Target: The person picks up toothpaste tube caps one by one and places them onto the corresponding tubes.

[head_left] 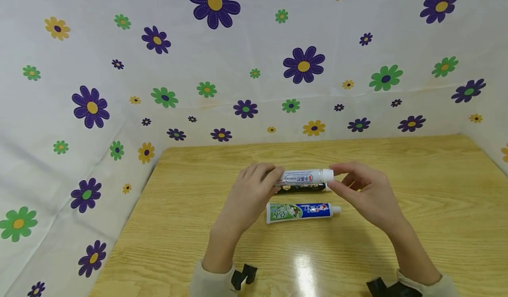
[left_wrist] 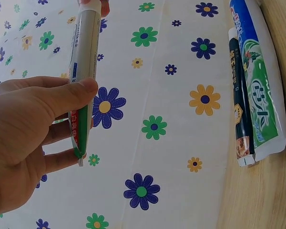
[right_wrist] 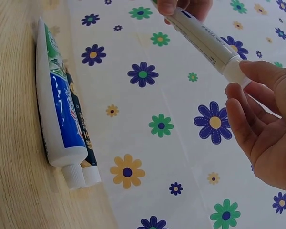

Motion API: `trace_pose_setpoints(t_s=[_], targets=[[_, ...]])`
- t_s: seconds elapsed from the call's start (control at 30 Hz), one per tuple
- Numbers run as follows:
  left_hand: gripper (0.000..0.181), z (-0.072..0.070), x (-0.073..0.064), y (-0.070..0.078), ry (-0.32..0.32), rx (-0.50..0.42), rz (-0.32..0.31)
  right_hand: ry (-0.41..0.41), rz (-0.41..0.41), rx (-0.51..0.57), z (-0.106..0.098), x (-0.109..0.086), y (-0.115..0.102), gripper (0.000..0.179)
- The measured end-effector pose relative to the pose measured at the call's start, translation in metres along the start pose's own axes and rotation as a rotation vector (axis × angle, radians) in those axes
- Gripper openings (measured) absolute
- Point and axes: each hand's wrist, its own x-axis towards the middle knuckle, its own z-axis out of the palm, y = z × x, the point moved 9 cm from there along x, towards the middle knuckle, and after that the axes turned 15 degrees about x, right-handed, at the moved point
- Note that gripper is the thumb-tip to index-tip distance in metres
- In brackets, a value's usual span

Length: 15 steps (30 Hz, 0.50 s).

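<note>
A white toothpaste tube [head_left: 301,177] is held sideways above the table between both hands. My left hand [head_left: 254,191] grips its flat end, thumb on one side and fingers behind, as the left wrist view shows. At the other end, the thumb and fingers of my right hand [head_left: 367,191] pinch the white cap [right_wrist: 236,72], which sits on the tube. Below the held tube lies a black toothpaste tube [head_left: 297,188], partly hidden by it in the head view. Nearer to me is a green and blue toothpaste tube [head_left: 299,212], its white cap pointing right.
The wooden table [head_left: 190,244] reaches back to a white cloth [head_left: 246,46] printed with purple, green and yellow flowers. More of this cloth hangs along the left side. Black straps with mounts [head_left: 397,288] sit at both cuffs.
</note>
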Motion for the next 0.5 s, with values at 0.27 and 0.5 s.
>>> trace_pose_setpoints(t_s=[0.27, 0.5], targets=[[0.041, -0.003, -0.001, -0.001, 0.023, 0.03, 0.015, -0.007, 0.064, 0.092, 0.004, -0.001, 0.006, 0.024], [0.041, -0.006, 0.0, 0.002, 0.037, 0.033, 0.039, 0.001, 0.116, 0.143, 0.005, -0.001, 0.011, 0.015]])
